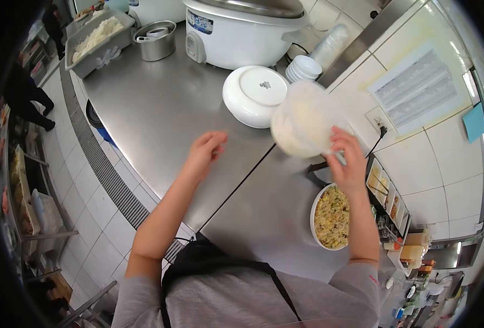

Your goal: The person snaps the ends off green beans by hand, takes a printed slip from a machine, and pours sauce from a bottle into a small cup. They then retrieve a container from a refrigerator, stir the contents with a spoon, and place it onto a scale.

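Note:
My right hand (347,156) grips the edge of a round, translucent plastic container (302,120), which is blurred by motion. Something pale shows through its wall, but I cannot make out what. Below that hand, partly behind my forearm, a white bowl (312,218) of fried rice (331,218) stands on the steel counter. My left hand (206,152) hovers over the counter with its fingers curled in and nothing seen in them. A white plate (253,90) lies upside down just beyond, its foot ring and printed mark facing up.
A large white rice cooker (242,41) stands at the back, near small stacked white bowls (304,68). Left of it are a metal pot (157,44) and a grey tub (97,46) of white rice. Several ingredient trays (387,191) line the right wall.

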A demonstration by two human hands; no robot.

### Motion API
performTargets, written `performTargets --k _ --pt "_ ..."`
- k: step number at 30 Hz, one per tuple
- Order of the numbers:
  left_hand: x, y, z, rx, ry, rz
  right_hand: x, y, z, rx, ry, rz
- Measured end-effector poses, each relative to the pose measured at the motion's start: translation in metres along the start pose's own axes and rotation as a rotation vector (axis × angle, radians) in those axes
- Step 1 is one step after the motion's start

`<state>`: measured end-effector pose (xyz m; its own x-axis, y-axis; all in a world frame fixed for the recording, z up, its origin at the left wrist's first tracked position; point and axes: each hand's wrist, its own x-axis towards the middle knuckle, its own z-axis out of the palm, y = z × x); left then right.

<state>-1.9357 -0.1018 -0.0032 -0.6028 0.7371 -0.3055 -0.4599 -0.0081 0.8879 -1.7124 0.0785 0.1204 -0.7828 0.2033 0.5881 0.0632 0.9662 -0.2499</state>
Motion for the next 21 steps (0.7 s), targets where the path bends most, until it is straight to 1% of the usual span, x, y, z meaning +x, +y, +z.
performTargets --k 1,3,6,7,8,9,10,11,13,15,17,19,20,21 --pt "-0.005 -0.018 -0.015 -0.021 0.017 -0.04 -0.01 -0.005 0.01 0.1 -0.024 0.063" --pt "-0.019 -0.036 -0.032 -0.04 0.031 -0.081 -0.033 -0.013 0.044 0.152 -0.07 0.132" --pt "-0.038 -0.047 -0.035 -0.105 -0.004 -0.133 -0.071 -0.019 0.106 0.077 -0.123 -0.06" --pt "-0.044 -0.043 -0.031 -0.037 0.05 -0.097 -0.08 -0.027 0.122 0.042 -0.146 -0.111" --pt "-0.048 -0.042 -0.027 0.028 0.104 -0.06 -0.082 -0.037 0.129 0.03 -0.144 -0.104" --pt "-0.05 -0.046 -0.028 0.028 0.091 -0.059 -0.083 -0.046 0.134 0.075 -0.21 -0.143" --pt "-0.05 -0.05 -0.034 0.104 0.098 -0.031 -0.081 -0.051 0.135 0.121 -0.273 -0.183" --pt "-0.048 -0.052 -0.04 0.178 0.109 -0.002 -0.075 -0.047 0.128 0.113 -0.27 -0.184" --pt "-0.049 -0.05 -0.049 0.17 0.09 -0.044 -0.048 -0.038 0.101 0.003 -0.219 -0.175" --pt "-0.049 -0.047 -0.049 0.124 0.05 -0.059 -0.012 0.001 0.068 -0.129 -0.193 -0.1" --pt "-0.049 -0.042 -0.044 0.091 0.051 -0.091 0.028 0.035 0.044 -0.155 -0.337 0.026" --pt "-0.048 -0.042 -0.039 0.07 0.047 -0.135 0.047 0.073 0.049 -0.256 -0.645 0.045" --pt "-0.047 -0.043 -0.037 0.055 0.067 -0.113 0.05 0.077 0.052 -0.253 -0.647 0.058" --pt "-0.045 -0.043 -0.036 0.037 0.09 -0.087 0.054 0.077 0.058 -0.381 -0.821 0.097"
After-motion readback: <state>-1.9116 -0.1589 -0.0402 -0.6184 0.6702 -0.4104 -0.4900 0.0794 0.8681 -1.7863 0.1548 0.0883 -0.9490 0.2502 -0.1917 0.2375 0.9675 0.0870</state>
